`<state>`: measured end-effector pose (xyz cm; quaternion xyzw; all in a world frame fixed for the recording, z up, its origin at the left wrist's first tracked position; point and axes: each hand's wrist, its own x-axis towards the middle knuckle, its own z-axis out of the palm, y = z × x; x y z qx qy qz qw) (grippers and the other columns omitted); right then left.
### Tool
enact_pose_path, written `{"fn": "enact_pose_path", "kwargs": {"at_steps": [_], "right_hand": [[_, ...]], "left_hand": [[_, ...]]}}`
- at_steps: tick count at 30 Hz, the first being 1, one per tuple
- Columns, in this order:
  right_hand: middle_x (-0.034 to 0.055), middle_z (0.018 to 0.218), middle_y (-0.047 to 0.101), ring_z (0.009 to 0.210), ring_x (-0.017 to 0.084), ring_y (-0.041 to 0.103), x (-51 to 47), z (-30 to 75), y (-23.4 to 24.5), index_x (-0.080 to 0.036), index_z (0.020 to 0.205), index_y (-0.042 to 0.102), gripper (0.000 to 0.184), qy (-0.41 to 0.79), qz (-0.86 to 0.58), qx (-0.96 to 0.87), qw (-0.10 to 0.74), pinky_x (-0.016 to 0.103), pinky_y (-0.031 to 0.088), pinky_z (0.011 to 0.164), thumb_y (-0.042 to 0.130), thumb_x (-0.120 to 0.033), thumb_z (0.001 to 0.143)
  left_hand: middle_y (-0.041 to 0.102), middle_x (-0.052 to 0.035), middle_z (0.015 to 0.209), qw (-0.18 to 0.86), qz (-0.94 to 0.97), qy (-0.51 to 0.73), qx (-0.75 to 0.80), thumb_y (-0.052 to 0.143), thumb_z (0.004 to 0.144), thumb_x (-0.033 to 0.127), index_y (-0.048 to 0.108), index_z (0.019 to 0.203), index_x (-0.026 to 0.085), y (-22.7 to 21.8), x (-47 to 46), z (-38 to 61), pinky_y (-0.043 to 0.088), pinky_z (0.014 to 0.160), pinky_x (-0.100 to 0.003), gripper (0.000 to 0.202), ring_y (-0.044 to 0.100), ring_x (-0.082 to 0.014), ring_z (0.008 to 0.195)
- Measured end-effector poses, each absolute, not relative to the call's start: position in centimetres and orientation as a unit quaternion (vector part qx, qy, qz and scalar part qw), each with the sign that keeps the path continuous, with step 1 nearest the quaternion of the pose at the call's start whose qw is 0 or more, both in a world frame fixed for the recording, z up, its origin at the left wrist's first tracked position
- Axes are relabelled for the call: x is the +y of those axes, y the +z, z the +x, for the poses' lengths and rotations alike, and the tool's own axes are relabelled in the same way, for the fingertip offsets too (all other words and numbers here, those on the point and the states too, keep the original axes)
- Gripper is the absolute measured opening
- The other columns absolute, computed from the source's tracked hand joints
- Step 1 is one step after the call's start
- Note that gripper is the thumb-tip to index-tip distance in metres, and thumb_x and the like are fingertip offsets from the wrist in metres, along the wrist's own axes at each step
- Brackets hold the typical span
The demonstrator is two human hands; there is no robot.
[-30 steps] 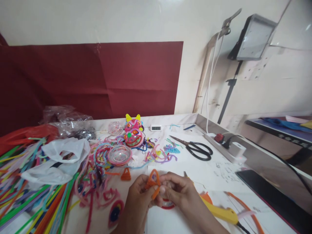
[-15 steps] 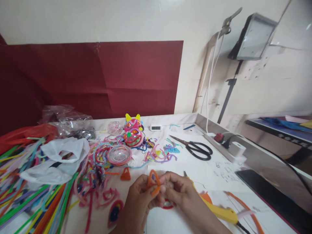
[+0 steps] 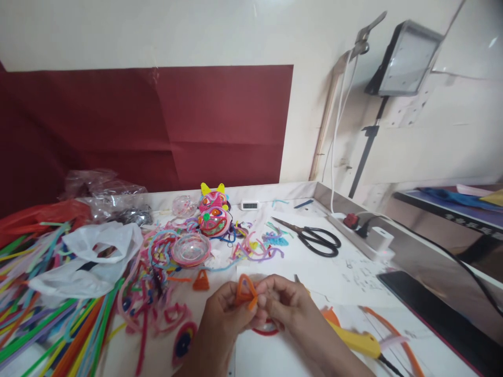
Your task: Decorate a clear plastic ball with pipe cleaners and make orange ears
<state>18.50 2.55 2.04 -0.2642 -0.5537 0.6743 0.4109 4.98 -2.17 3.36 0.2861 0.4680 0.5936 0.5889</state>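
An orange pipe cleaner (image 3: 244,285), bent into a pointed loop, is pinched between both hands near the front of the table. My left hand (image 3: 223,317) grips its left side, thumb pressed against the lower part. The fingertips of my right hand (image 3: 285,303) close on its right end. Beneath the hands a red-rimmed round piece (image 3: 267,331) is partly hidden. To the left lies a small orange triangle (image 3: 201,281) made of the same fuzzy material. A yellow glue gun (image 3: 357,341) rests right of my right forearm, which covers part of it.
Black-handled scissors (image 3: 318,241) lie behind the hands. Colourful pipe cleaners (image 3: 63,335) and a white plastic bag (image 3: 94,262) fill the left. Farther back sit a clear bowl (image 3: 192,250) and a decorated mask-like piece (image 3: 214,220). A dark phone (image 3: 424,314) and a power strip (image 3: 361,238) are at right.
The orange loop has turned slightly and its pointed opening shows wider. Both hands keep their pinch on it, nearly in place. The view has shifted a little.
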Motion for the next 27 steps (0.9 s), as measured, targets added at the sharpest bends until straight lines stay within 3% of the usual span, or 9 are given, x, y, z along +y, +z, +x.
{"fn": "enact_pose_path", "kwargs": {"at_steps": [4,10,20,27], "right_hand": [[-0.0024,0.057,0.061,0.047,0.007,0.049,2.6,18.7,2.4,-0.015,0.08,0.061,0.033,0.673,-0.267,-0.553,0.412,0.019,0.038,0.047,0.071,-0.045,0.072],[0.0002,0.063,0.064,0.057,0.011,0.058,2.6,18.8,2.7,-0.014,0.083,0.061,0.031,0.698,-0.245,-0.54,0.401,0.025,0.045,0.059,0.073,-0.041,0.071],[-0.003,0.058,0.058,0.051,0.009,0.05,2.4,19.0,3.1,-0.014,0.081,0.06,0.031,0.677,-0.231,-0.583,0.385,0.021,0.035,0.05,0.075,-0.038,0.069],[-0.0039,0.061,0.053,0.054,0.01,0.051,2.3,18.9,2.9,-0.017,0.073,0.054,0.029,0.656,-0.235,-0.599,0.396,0.023,0.038,0.051,0.071,-0.04,0.074]], "left_hand": [[0.073,-0.007,0.069,0.581,0.301,0.581,0.485,0.082,0.057,0.028,0.068,0.075,0.012,3.9,-2.3,5.0,0.055,0.062,-0.026,0.029,0.068,-0.0168,0.061],[0.073,-0.0069,0.069,0.565,0.322,0.564,0.509,0.077,0.063,0.029,0.068,0.08,0.013,4.1,-2.3,4.9,0.054,0.057,-0.026,0.025,0.068,-0.0181,0.06],[0.071,-0.0041,0.063,0.56,0.348,0.542,0.52,0.075,0.064,0.03,0.068,0.083,0.012,3.6,-2.2,5.1,0.054,0.054,-0.026,0.026,0.065,-0.0155,0.052],[0.07,-0.0042,0.057,0.58,0.339,0.545,0.501,0.081,0.057,0.034,0.068,0.076,0.012,3.5,-2.3,5.0,0.052,0.051,-0.023,0.032,0.063,-0.0137,0.048]]}}
